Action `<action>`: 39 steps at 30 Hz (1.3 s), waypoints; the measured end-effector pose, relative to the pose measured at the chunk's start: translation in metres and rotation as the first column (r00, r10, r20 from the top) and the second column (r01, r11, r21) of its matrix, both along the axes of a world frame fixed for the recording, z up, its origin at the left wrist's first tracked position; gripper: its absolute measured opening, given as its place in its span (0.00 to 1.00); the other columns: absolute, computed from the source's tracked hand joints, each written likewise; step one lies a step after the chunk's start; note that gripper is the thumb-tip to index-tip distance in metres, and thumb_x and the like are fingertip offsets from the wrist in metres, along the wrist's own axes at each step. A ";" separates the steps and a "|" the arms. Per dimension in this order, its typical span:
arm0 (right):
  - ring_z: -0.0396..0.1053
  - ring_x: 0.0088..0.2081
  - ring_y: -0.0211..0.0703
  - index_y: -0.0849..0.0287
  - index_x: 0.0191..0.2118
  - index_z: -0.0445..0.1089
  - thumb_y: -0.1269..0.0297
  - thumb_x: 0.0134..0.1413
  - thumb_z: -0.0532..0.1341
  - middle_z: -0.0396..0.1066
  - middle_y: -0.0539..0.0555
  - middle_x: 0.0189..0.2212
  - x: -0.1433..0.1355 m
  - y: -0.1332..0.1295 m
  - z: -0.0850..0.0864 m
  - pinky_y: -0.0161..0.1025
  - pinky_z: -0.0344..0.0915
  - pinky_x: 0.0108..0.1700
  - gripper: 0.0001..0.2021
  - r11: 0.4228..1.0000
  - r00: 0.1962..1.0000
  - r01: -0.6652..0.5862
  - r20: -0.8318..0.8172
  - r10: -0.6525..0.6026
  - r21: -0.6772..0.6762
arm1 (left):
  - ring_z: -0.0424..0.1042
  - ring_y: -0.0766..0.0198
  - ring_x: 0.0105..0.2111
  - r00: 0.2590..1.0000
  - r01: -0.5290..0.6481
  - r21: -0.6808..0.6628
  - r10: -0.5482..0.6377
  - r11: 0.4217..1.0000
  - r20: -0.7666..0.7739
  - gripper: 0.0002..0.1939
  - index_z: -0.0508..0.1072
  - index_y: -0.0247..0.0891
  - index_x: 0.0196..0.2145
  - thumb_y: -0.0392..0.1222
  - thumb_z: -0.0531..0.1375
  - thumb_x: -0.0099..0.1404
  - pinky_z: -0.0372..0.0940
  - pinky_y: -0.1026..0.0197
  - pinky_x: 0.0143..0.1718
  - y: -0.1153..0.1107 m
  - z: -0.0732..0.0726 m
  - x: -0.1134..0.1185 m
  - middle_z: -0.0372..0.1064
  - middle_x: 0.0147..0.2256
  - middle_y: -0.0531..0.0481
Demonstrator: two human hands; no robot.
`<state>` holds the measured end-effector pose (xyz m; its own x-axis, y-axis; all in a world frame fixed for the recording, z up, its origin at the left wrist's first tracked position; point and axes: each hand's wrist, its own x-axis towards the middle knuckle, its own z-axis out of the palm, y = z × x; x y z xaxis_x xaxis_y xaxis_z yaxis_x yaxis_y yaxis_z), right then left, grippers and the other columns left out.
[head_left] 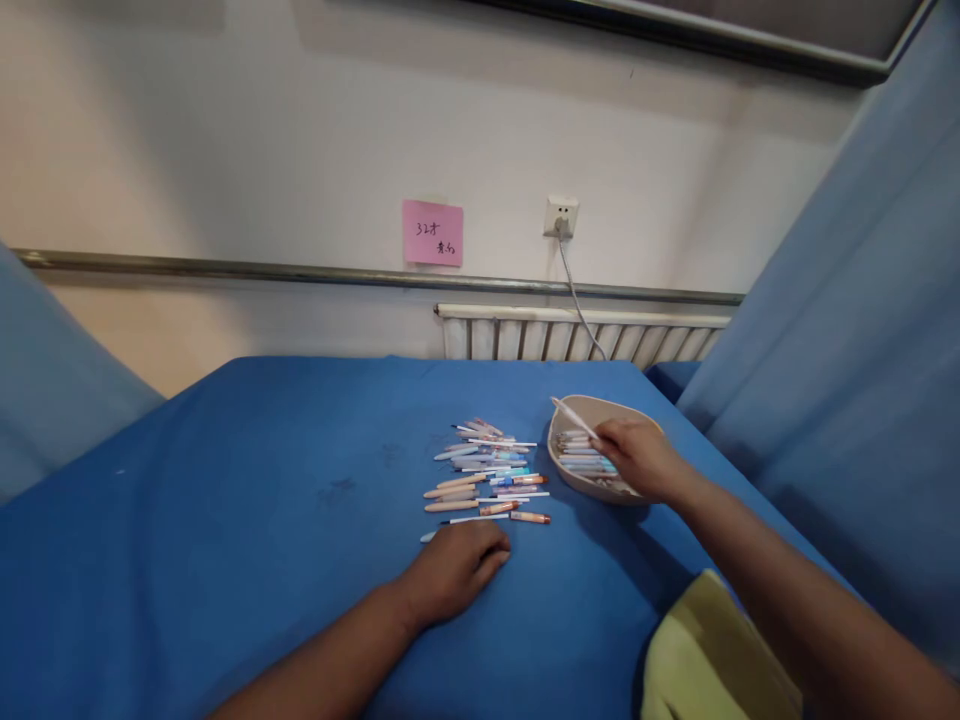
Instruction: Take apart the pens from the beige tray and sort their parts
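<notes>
My right hand is over the right side of a beige basket, its fingers closed on a pale pen that points up and to the left. Several light-coloured pens lie inside the basket. To its left, pen parts are spread in rough rows on the blue cloth: beige barrels, thin refills and orange-brown pieces. My left hand rests at the near end of these rows with its fingers curled. Whatever it holds is hidden, and a pale tip shows beside it.
Blue cloth covers the table. A yellow-green item is at the near right edge. Behind the table are a radiator, a metal rail and a plugged-in cable. Blue curtains hang at both sides.
</notes>
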<state>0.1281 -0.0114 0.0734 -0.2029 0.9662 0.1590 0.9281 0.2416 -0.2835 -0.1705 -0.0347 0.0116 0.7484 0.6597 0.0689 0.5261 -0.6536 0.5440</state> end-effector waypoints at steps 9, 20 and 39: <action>0.46 0.17 0.30 0.60 0.33 0.69 0.39 0.50 0.55 0.52 0.43 0.17 -0.106 -0.027 -0.066 0.31 0.43 0.19 0.26 0.771 0.464 -0.445 -0.854 -0.236 -0.455 | 0.63 0.55 0.50 0.839 -0.441 0.294 0.274 0.848 0.470 0.15 0.62 0.38 0.48 0.40 0.56 0.63 0.60 0.53 0.49 0.010 0.010 -0.019 0.63 0.49 0.42; 0.49 0.20 0.30 0.60 0.29 0.64 0.44 0.46 0.62 0.56 0.43 0.18 -0.093 -0.019 -0.088 0.31 0.44 0.22 0.21 0.743 0.416 -0.579 -0.905 -0.086 -0.336 | 0.67 0.59 0.39 0.996 -0.068 0.140 0.060 0.988 0.060 0.08 0.68 0.40 0.40 0.35 0.52 0.64 0.62 0.59 0.41 0.022 0.016 -0.026 0.69 0.38 0.48; 0.54 0.26 0.35 0.60 0.30 0.66 0.54 0.53 0.58 0.59 0.46 0.23 -0.093 -0.021 -0.093 0.33 0.52 0.29 0.12 0.837 0.587 -0.484 -0.804 0.092 -0.257 | 0.69 0.58 0.43 0.997 -0.068 0.124 0.065 0.990 0.030 0.13 0.67 0.43 0.48 0.43 0.50 0.68 0.62 0.56 0.46 0.018 0.016 -0.022 0.71 0.43 0.47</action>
